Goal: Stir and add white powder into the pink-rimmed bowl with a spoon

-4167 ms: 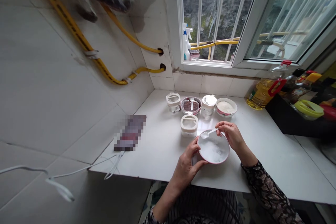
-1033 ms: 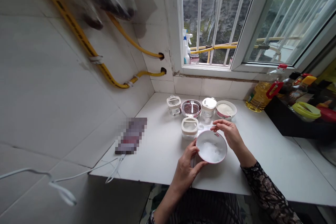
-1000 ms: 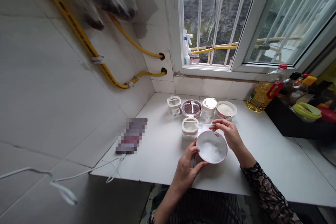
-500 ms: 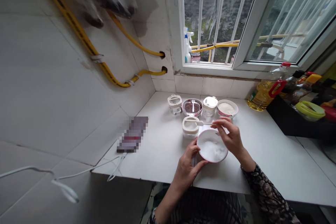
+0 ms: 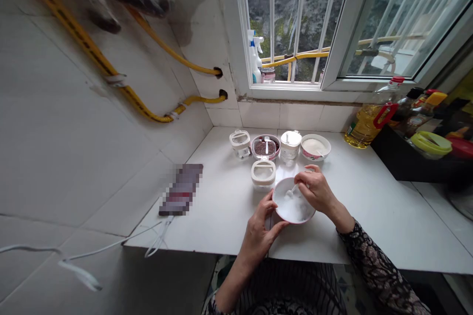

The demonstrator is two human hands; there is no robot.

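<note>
Left hand (image 5: 258, 241): fingers spread, cupping the left side of a white bowl with a pink rim (image 5: 293, 215), thumb along the rim, bowl tilted toward the person and held just above the white countertop (image 5: 229, 236) or resting on it, can't tell which. Right hand (image 5: 316, 191): fingers pressed together, pinching the handle of a small white plastic spoon (image 5: 293, 190), its tip down in the white powder (image 5: 291, 206) in the bowl. Black-and-tan lace sleeve (image 5: 377, 266) on the right forearm.

Just past the bowl, center: white-rimmed canister (image 5: 263, 174). Behind it, left to right: clear canister (image 5: 240, 141), pink-rimmed dish of dark red grains (image 5: 265, 148) with a white spoon, white-lidded jar (image 5: 290, 142), floral bowl of white powder (image 5: 314, 146).

Left on the counter: pixelated phone (image 5: 181, 189), white cable (image 5: 111, 241). Upper right: cooking oil bottle (image 5: 365, 125) with red handle, sauce bottles (image 5: 416, 118). Window sill: spray bottle (image 5: 254, 61). Upper left: yellow gas hose (image 5: 173, 51). No label legible.
</note>
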